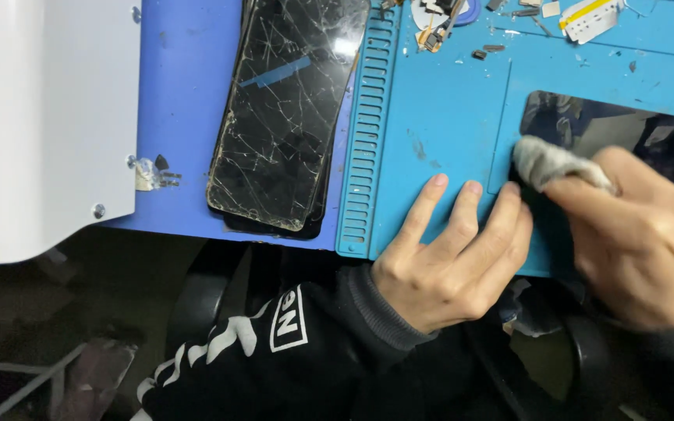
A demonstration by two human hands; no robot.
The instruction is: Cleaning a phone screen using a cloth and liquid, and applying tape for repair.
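A glossy black phone screen [587, 125] lies flat in the recess of a blue work mat [446, 117]. My right hand [649, 242] is shut on a small grey cloth [548, 162] and presses it on the near left corner of that screen. My left hand [454, 249] rests flat on the mat's front edge, fingers spread, with its fingertips touching the screen's near left corner. It holds nothing.
A stack of cracked black phone screens [286, 117] lies on the darker blue table surface [181, 93], left of the mat. A white machine housing [40, 117] fills the far left. Small parts and tape scraps [509, 23] lie along the mat's far edge.
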